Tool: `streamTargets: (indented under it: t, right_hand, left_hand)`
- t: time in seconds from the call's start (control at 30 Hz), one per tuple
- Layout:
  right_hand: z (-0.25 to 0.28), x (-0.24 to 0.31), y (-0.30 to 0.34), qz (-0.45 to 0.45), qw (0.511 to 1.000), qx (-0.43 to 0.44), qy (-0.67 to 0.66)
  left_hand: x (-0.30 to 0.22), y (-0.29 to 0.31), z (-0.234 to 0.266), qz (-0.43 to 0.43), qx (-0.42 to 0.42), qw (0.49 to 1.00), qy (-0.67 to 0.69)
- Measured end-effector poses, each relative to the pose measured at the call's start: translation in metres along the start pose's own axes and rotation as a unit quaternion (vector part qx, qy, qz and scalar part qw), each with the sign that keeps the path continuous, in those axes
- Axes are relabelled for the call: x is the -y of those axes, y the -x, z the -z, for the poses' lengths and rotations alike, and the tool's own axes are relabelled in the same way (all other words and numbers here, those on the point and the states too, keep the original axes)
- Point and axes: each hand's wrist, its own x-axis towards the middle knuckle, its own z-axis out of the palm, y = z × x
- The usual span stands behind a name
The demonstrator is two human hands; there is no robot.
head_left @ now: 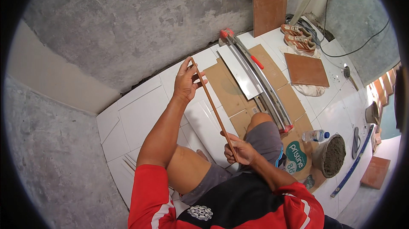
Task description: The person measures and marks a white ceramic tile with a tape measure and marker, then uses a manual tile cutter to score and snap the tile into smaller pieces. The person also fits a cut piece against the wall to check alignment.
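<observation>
A long, narrow reddish-brown tile strip (214,110) is held up at a slant in front of me, its far end toward the wall. My left hand (186,82) grips the far end, with some fingers spread along the strip. Closed round the near end is my right hand (240,150). Just beyond the strip, a manual tile cutter (273,97) with a red handle lies on flattened cardboard (272,61). A white tile (240,71) rests on the cutter. More white tile pieces (200,122) lie below the strip, beside my knees.
Right of me stand a bucket of grey mortar (333,156) and a water bottle (314,135). A blue spirit level (352,165), a sandal (356,142) and brown tiles (306,70) lie farther right. Shoes (298,37) and a cable (313,33) sit at the back right. A grey wall (140,24) runs behind.
</observation>
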Motion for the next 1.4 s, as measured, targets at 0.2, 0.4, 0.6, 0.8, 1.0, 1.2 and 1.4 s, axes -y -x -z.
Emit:
streamTargets:
  t: [0.2, 0.4, 0.6, 0.8, 1.0, 1.2, 1.4]
  right_hand:
    - [0.012, 0.003, -0.003, -0.008, 0.995, -0.081, 0.054]
    - [0.011, -0.007, -0.012, 0.043, 0.965, -0.190, 0.176]
    - [0.022, -0.016, -0.009, 0.096, 0.945, -0.225, 0.218]
    - [0.050, -0.031, -0.015, 0.160, 0.928, -0.226, 0.248]
    - [0.051, -0.019, 0.000, 0.133, 0.912, -0.244, 0.302]
    - [0.073, -0.024, -0.028, 0.218, 0.865, -0.242, 0.381]
    - [0.051, 0.005, -0.027, 0.197, 0.912, -0.243, 0.267]
  left_hand:
    - [0.004, -0.012, -0.007, -0.006, 0.007, 0.999, -0.043]
    - [0.007, -0.016, 0.003, 0.011, -0.087, 0.992, -0.095]
    - [0.012, -0.019, -0.010, 0.009, -0.112, 0.986, -0.124]
    - [0.019, -0.019, -0.007, 0.012, -0.101, 0.988, -0.112]
    - [0.032, -0.023, -0.012, 0.018, -0.086, 0.992, -0.096]
    - [0.062, -0.053, 0.014, 0.043, -0.038, 0.998, 0.025]
    - [0.079, -0.002, -0.058, 0.029, 0.011, 0.998, 0.049]
